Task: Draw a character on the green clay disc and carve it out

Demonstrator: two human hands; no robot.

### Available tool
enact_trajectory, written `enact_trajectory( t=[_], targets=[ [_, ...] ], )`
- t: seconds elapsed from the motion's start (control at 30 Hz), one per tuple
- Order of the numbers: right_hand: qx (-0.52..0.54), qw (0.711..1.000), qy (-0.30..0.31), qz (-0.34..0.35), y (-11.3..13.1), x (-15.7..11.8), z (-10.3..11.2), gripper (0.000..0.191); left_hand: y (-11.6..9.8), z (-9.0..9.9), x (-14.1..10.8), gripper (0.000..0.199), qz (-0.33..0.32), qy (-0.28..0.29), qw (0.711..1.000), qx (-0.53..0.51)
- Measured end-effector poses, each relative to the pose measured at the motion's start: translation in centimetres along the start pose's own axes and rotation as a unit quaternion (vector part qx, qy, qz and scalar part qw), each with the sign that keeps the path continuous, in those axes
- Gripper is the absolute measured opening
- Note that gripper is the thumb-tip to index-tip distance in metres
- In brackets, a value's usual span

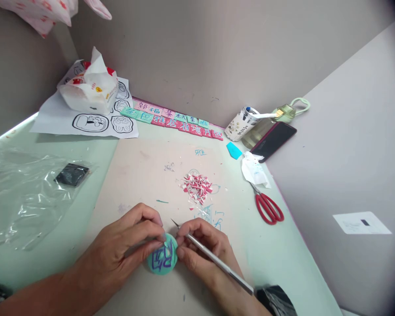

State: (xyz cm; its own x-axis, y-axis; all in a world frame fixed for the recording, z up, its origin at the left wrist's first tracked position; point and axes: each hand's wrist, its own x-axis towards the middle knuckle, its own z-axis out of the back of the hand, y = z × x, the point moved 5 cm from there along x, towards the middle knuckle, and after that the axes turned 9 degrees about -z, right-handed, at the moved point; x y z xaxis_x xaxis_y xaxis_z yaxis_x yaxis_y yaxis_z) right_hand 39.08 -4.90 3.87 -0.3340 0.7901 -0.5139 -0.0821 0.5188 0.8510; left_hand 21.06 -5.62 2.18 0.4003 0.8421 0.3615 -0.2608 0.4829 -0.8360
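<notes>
A round teal disc (162,264) with a purple character drawn on it lies low in the middle of the head view. My left hand (125,243) is closed at its upper left, thumb and fingertips pinching a tiny pale bit at the disc's top edge. At the right edge of the disc is my right hand (206,250), closed, with a silver craft knife (217,261) held between its fingers. The knife's blade points up and left, above the disc, and its handle slants back across the hand. Red and white scraps (198,188) are piled beyond the hands.
Red-handled scissors (269,208) and a crumpled tissue (255,169) lie at the right, near a phone (274,140) and a can (241,124). Two rows of lettered tiles (171,118) line the back. At left are a plastic bag (26,197) and a tissue pack (92,90) on paper.
</notes>
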Motion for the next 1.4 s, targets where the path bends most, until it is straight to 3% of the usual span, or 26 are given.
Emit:
enact_trajectory(
  t=[0.13,0.33,0.47,0.6,0.73,0.8,1.1,1.27,1.4],
  targets=[
    [-0.002,1.000,-0.011,0.003,0.2,0.0,0.0,0.026,0.1,0.0,0.0,0.013,0.020,-0.014,1.000,0.013],
    [0.002,1.000,-0.015,0.013,0.1,0.0,0.0,0.027,0.0,-0.4,-0.1,0.011,0.003,0.028,1.000,0.006],
    [0.021,1.000,-0.009,0.013,0.2,0.0,0.1,0.025,0.2,0.6,0.1,0.012,-0.001,-0.011,0.999,0.048],
    [0.044,0.999,0.001,0.018,0.1,0.3,0.3,0.024,0.5,1.0,-0.2,0.007,0.038,-0.061,0.996,0.060],
    [0.048,0.999,0.001,0.018,0.1,0.3,0.3,0.025,0.4,-0.1,-0.4,0.039,0.045,-0.018,0.998,0.029],
    [0.024,0.999,-0.011,0.018,0.1,0.1,0.3,0.024,0.2,-0.6,-0.3,0.044,0.031,0.009,0.999,0.028],
    [-0.072,0.995,-0.011,0.075,0.0,-0.2,-0.4,0.012,0.2,0.1,0.2,0.010,0.004,0.007,0.998,0.056],
    [-0.057,0.997,-0.035,0.042,0.2,0.0,-0.1,0.012,0.2,1.0,0.2,0.016,0.013,-0.040,0.996,0.076],
    [-0.030,0.999,-0.035,0.026,0.4,0.0,0.1,0.019,0.1,0.3,0.1,0.010,0.017,-0.020,0.998,0.059]
  ],
)
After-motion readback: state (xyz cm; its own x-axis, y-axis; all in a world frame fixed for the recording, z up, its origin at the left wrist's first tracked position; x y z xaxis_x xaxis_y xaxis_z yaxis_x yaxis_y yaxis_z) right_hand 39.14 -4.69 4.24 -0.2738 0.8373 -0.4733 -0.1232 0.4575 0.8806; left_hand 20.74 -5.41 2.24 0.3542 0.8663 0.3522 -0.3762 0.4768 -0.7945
